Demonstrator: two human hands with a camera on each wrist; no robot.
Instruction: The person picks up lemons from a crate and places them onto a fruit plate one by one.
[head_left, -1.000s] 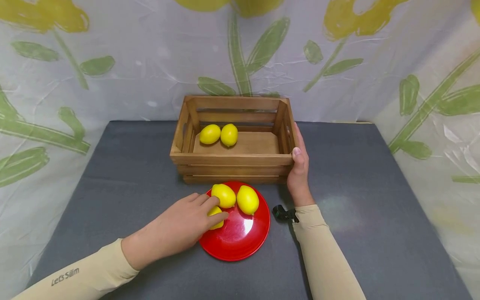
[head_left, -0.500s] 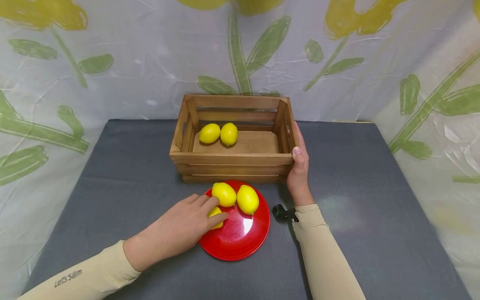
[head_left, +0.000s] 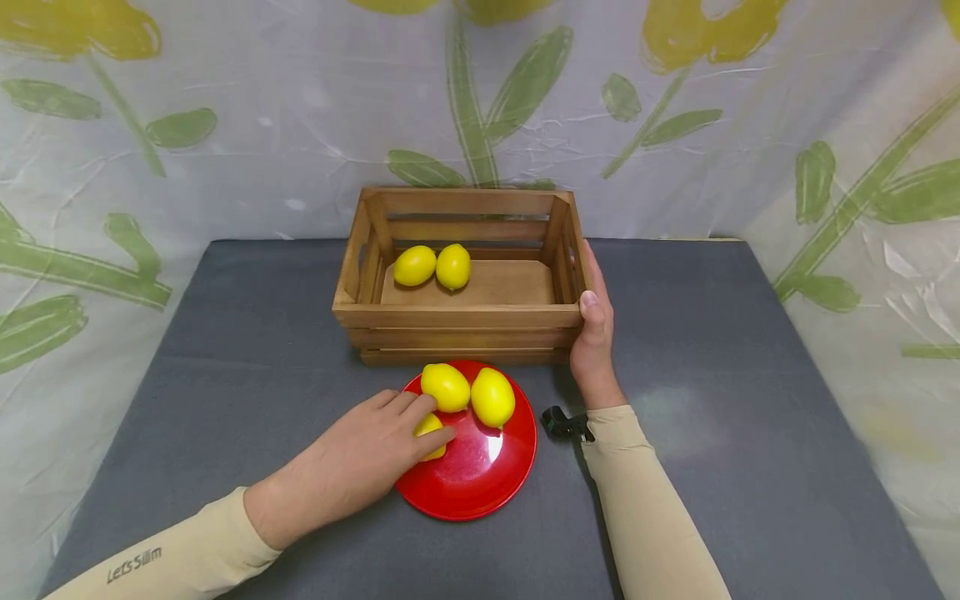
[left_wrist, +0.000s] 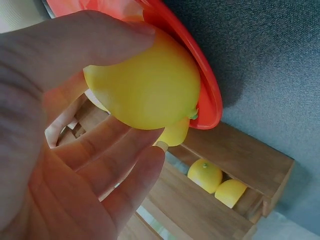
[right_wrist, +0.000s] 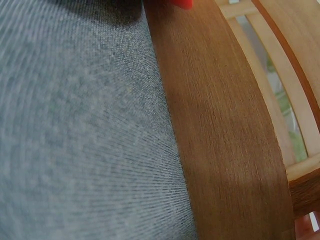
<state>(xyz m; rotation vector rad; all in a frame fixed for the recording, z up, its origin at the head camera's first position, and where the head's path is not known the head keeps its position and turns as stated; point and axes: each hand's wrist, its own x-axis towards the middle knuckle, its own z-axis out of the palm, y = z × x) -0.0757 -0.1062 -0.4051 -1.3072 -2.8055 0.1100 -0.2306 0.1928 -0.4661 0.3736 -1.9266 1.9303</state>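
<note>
My left hand (head_left: 375, 442) grips a yellow lemon (left_wrist: 150, 90) at the left side of the red plate (head_left: 472, 487), thumb on one side and fingers on the other. Two more lemons rest on the plate's far half, one (head_left: 446, 388) near my fingertips and one (head_left: 492, 398) to its right. Just behind the plate stands a slatted wooden crate (head_left: 457, 317), with two lemons (head_left: 415, 267) side by side in its left part. My right hand (head_left: 595, 342) holds the crate's right end, thumb at the front corner; its fingers are mostly hidden along the side.
A dark grey cloth (head_left: 720, 400) covers the table. Close behind the crate hangs a pale curtain (head_left: 300, 108) painted with yellow flowers and green leaves. On my right wrist a small black device (head_left: 564, 423) sticks out beside the plate.
</note>
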